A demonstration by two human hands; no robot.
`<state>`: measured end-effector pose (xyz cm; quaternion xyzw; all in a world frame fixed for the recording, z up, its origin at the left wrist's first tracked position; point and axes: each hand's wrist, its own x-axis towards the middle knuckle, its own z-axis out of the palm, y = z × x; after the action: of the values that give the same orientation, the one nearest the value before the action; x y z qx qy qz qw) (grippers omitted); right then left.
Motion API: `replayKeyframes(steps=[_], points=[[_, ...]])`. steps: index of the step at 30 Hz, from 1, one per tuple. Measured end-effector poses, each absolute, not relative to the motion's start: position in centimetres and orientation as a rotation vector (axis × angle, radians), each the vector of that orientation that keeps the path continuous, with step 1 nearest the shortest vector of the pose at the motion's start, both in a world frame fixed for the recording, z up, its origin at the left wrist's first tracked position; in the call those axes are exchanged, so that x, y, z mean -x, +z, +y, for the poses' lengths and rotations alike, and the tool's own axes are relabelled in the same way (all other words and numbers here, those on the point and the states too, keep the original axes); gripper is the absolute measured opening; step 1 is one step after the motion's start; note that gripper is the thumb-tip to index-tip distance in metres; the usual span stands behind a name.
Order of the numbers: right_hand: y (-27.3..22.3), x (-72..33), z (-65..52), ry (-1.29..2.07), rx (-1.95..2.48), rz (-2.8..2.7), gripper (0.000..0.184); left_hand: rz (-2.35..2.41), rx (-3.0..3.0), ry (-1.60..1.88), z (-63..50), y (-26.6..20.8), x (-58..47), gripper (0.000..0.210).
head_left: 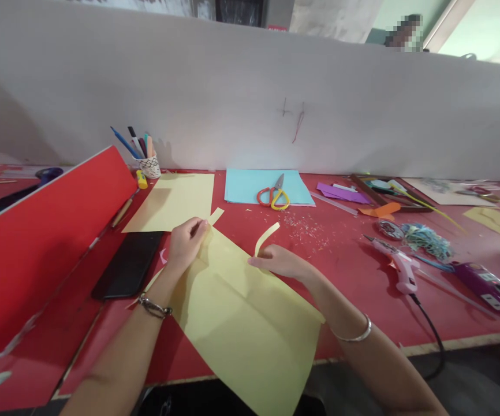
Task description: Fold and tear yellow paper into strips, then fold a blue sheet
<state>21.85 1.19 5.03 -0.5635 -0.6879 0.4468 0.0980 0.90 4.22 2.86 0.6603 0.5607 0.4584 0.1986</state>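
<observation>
A large pale yellow sheet of paper point(237, 312) slants over the table's front edge toward my lap. My left hand point(187, 242) pinches its upper left corner, and a short paper end point(217, 216) sticks out past those fingers. At the sheet's upper edge, my right hand point(282, 261) is closed on a narrow yellow paper strip point(267, 236) that curls upward. Whether this strip is joined to the sheet is hidden by the fingers. Beyond my hands, scissors point(278, 195) with red and yellow handles lie on light blue paper point(243, 186).
A black phone point(129, 266) and a red board point(51, 237) are at left, with a pen cup point(149, 166) behind. Another yellow sheet point(176, 199) lies flat. A pink glue gun point(399, 266), yarn point(427, 241) and a wooden frame point(418, 205) occupy the right. Paper scraps dot the red table.
</observation>
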Motion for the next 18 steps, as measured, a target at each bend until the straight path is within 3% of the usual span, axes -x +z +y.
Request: replayKeyframes(steps=[8, 18], points=[[4.2, -22.9, 1.8, 1.375, 1.514, -2.157, 0.043, 1.578, -1.851, 1.315, 4.4, 2.7, -0.7, 0.025], [4.3, -24.2, 2.6, 1.493, 1.569, -1.883, 0.033, 1.629, -1.78, 1.369, 4.7, 2.9, 0.1, 0.024]])
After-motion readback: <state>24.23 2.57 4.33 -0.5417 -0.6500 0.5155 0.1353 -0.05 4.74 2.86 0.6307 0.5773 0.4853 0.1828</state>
